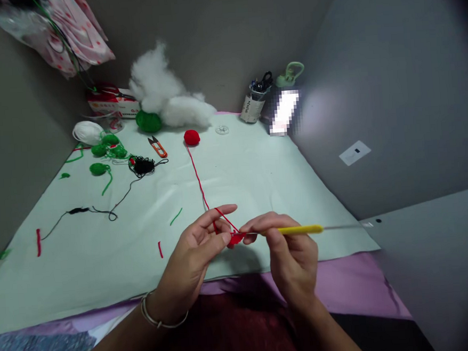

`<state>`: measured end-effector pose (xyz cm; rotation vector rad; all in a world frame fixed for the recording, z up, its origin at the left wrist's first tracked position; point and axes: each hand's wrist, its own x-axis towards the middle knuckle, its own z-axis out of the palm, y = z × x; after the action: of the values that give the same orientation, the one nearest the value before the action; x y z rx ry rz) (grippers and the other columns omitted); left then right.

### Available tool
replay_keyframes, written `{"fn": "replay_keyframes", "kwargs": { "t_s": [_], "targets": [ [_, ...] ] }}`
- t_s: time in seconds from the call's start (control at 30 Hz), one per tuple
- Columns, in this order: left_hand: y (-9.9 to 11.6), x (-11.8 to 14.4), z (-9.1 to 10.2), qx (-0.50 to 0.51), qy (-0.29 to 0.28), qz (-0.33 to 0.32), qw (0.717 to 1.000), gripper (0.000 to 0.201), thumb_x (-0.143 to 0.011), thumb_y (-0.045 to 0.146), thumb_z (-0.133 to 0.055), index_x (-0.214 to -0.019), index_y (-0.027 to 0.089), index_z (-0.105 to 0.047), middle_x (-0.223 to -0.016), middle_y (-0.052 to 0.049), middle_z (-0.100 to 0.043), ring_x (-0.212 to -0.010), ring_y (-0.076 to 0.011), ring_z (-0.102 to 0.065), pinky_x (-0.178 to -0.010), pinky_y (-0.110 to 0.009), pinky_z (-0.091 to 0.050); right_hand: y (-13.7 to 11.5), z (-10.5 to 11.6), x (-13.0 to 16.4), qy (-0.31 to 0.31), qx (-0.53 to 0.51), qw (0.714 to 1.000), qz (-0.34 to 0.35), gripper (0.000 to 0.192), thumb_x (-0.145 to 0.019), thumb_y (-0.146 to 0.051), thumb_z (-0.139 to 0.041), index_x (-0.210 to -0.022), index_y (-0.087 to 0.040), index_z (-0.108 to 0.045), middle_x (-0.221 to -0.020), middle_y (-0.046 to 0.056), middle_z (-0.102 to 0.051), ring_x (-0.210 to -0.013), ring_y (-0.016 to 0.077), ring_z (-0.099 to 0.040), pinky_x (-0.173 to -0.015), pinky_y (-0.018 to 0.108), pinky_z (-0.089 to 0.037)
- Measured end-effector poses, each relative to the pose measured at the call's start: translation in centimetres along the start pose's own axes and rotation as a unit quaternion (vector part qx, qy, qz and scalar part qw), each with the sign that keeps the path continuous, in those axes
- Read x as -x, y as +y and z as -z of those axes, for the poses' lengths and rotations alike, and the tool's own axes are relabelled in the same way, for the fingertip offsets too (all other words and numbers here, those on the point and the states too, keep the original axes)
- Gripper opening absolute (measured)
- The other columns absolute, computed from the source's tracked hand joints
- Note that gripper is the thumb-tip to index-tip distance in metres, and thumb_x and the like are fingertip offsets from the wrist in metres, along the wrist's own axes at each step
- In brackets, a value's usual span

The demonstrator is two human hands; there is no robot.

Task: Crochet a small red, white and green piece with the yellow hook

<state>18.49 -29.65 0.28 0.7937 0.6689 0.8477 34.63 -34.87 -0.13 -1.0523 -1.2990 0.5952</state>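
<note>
Head camera showed a red-and-white box (108,104) at upper left, its print too small to read. At lower centre, the left hand (197,247) pinched a red crochet piece (235,239), red yarn (198,181) over its index finger; upper right of centre, a cup label (252,109) was illegible, and below, the right hand (294,254) gripped a yellow-handled hook (302,230).

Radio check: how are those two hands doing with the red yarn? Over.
Left hand pinching red piece, red strand over one finger. Right hand gripping yellow-handled hook, shaft at the piece. Strand runs to red ball; black tangle lies apart.
</note>
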Motion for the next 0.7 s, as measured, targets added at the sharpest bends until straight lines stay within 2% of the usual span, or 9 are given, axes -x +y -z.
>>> {"fn": "replay_keyframes", "kwargs": {
  "t_s": [0.07, 0.13, 0.2, 0.27, 0.33, 0.4, 0.5, 0.63, 0.7],
  "targets": [
    [-0.2, 0.0, 0.0, -0.016, 0.013, -0.018, 1.0, 0.039, -0.086, 0.026, -0.081, -0.125, 0.025, -0.076, -0.084, 0.0, -0.064, -0.084, -0.0159, -0.057, -0.084, -0.03, -0.046, -0.3, 0.1, 0.3, -0.036, 0.12, 0.989, 0.084, 0.023, -0.105, -0.017, -0.052, -0.115, -0.025, -0.07, -0.099, 0.004, -0.077, -0.085, 0.0181, -0.073, -0.074, 0.035, -0.063],
    [-0.4, 0.1, -0.2, 0.001, 0.02, -0.019, 1.0, 0.045, -0.084, 0.026, -0.084, -0.128, 0.025, -0.074, -0.084, 0.0, -0.065, -0.083, -0.0154, -0.058, -0.082, -0.029, -0.047, -0.3, 0.0, 0.6, -0.075, 0.242, 0.949, 0.186, 0.027, -0.102, -0.015, -0.057, -0.124, -0.024, -0.069, -0.105, 0.007, -0.077, -0.095, 0.0207, -0.074, -0.079, 0.036, -0.064],
    [-0.4, 0.1, -0.4, 0.055, 0.009, 0.018, 0.998, 0.048, -0.082, 0.028, -0.086, -0.127, 0.022, -0.074, -0.084, -0.001, -0.066, -0.08, -0.0145, -0.059, -0.08, -0.027, -0.048, -0.2, 0.0, 0.8, -0.085, 0.311, 0.916, 0.24, 0.034, -0.098, -0.012, -0.063, -0.129, -0.023, -0.069, -0.112, 0.009, -0.075, -0.102, 0.022, -0.073, -0.082, 0.036, -0.065],
    [-0.3, 0.0, -0.4, 0.114, -0.014, 0.069, 0.991, 0.047, -0.08, 0.028, -0.087, -0.124, 0.018, -0.074, -0.085, -0.002, -0.068, -0.078, -0.0139, -0.06, -0.078, -0.027, -0.05, 0.0, -0.1, 0.9, -0.064, 0.303, 0.925, 0.222, 0.036, -0.098, -0.012, -0.063, -0.13, -0.026, -0.069, -0.113, 0.008, -0.073, -0.103, 0.0218, -0.072, -0.082, 0.036, -0.065],
    [-0.1, -0.1, -0.3, 0.141, -0.024, 0.103, 0.984, 0.044, -0.081, 0.026, -0.086, -0.123, 0.016, -0.075, -0.086, -0.004, -0.07, -0.078, -0.013, -0.061, -0.079, -0.026, -0.05, 0.1, -0.2, 0.9, -0.017, 0.222, 0.963, 0.154, 0.03, -0.102, -0.014, -0.057, -0.125, -0.028, -0.071, -0.106, 0.006, -0.073, -0.096, 0.0206, -0.071, -0.078, 0.037, -0.064],
    [0.0, -0.2, -0.1, 0.135, -0.018, 0.101, 0.986, 0.039, -0.084, 0.023, -0.084, -0.122, 0.016, -0.076, -0.086, -0.003, -0.07, -0.077, -0.0118, -0.062, -0.079, -0.025, -0.05, 0.0, -0.3, 0.6, 0.025, 0.096, 0.992, 0.081, 0.026, -0.104, -0.017, -0.052, -0.114, -0.026, -0.074, -0.095, 0.004, -0.071, -0.082, 0.018, -0.069, -0.07, 0.035, -0.061],
    [-0.1, -0.1, -0.1, 0.103, -0.021, 0.066, 0.992, 0.033, -0.084, 0.022, -0.083, -0.117, 0.018, -0.078, -0.085, -0.002, -0.07, -0.077, -0.0122, -0.062, -0.079, -0.025, -0.049, 0.0, -0.6, 0.1, 0.039, -0.021, 0.999, 0.02, 0.022, -0.104, -0.02, -0.055, -0.101, -0.025, -0.076, -0.091, 0.003, -0.071, -0.074, 0.016, -0.067, -0.065, 0.033, -0.058],
    [-0.7, 0.0, -0.3, 0.044, -0.032, 0.027, 0.998, 0.029, -0.084, 0.024, -0.084, -0.112, 0.02, -0.08, -0.092, -0.004, -0.073, -0.085, -0.0156, -0.063, -0.085, -0.029, -0.048, 0.0, -1.0, 0.1, 0.023, 0.001, 1.0, 0.016, 0.02, -0.102, -0.019, -0.059, -0.105, -0.026, -0.077, -0.098, 0.004, -0.076, -0.097, 0.0197, -0.072, -0.081, 0.037, -0.062],
    [-1.0, 0.1, -0.4, 0.028, -0.019, 0.02, 0.999, 0.032, -0.084, 0.025, -0.084, -0.116, 0.023, -0.079, -0.094, -0.004, -0.073, -0.09, -0.0164, -0.064, -0.089, -0.029, -0.048, 0.1, -1.1, 0.4, 0.013, 0.04, 0.998, 0.037, 0.023, -0.102, -0.016, -0.058, -0.11, -0.027, -0.076, -0.097, 0.003, -0.076, -0.094, 0.0187, -0.072, -0.08, 0.035, -0.063]
  ]
}}
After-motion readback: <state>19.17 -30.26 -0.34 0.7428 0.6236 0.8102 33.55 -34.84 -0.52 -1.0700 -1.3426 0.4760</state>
